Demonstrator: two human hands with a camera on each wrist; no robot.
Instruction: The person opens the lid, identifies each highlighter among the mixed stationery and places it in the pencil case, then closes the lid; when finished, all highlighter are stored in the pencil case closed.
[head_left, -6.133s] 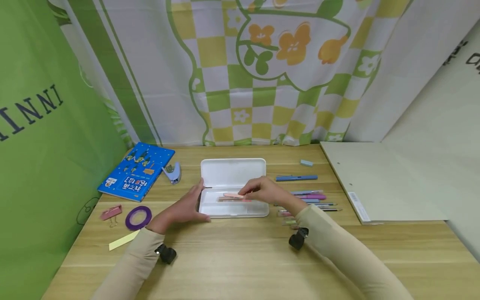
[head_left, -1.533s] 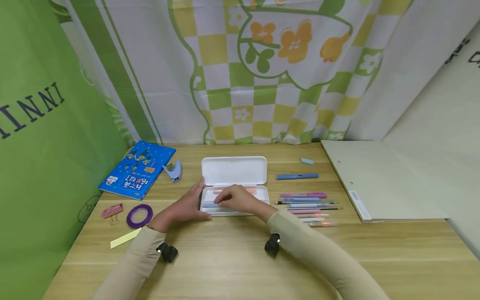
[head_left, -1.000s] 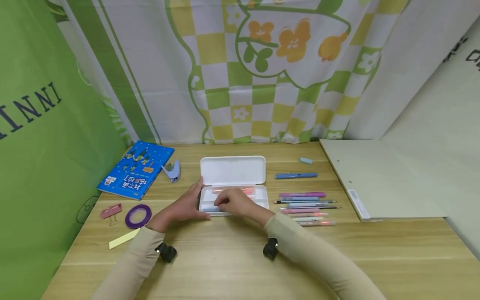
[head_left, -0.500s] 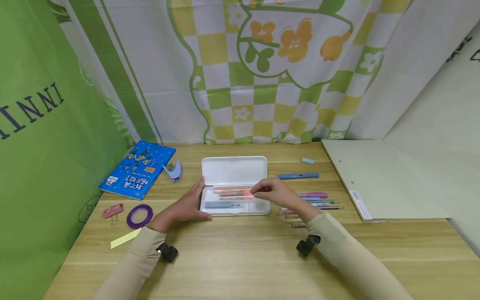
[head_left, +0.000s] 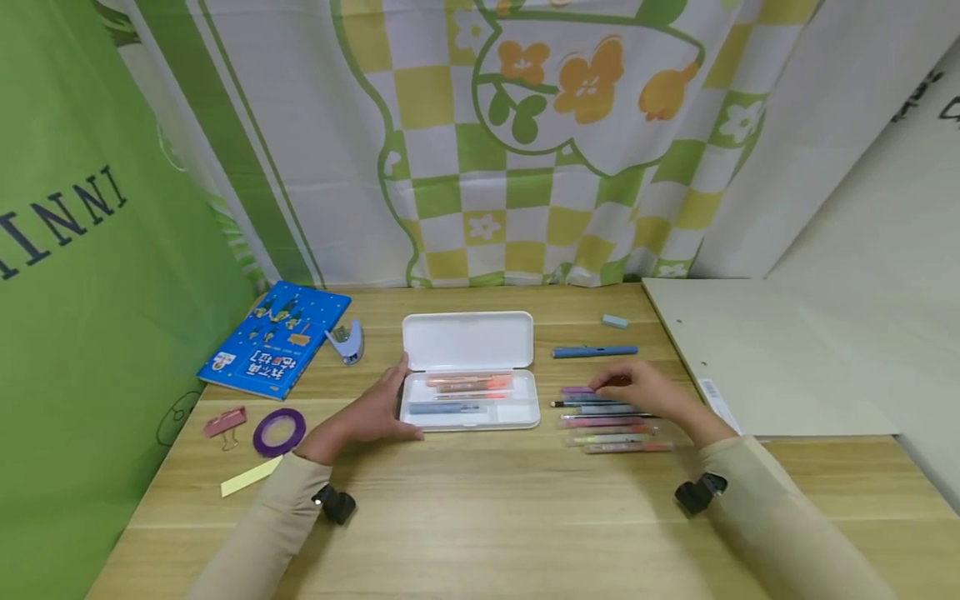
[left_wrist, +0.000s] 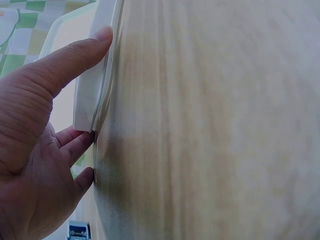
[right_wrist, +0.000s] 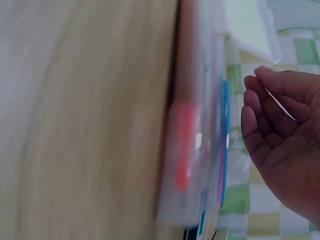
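- Our right hand (head_left: 637, 392) has swung right from the pencil case (head_left: 470, 400) to the pen row (head_left: 611, 421), fingers relaxed, holding nothing.
- Our left hand (head_left: 371, 412) braces the case's left end, fingers straight; a careless grab could scatter those pens.

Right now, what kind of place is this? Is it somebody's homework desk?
Probably yes: a study or craft desk. On the wooden table an open white pencil case holds pens, a row of pens lies beside it, and a blue book sits at the left. Patterned cloth hangs behind.
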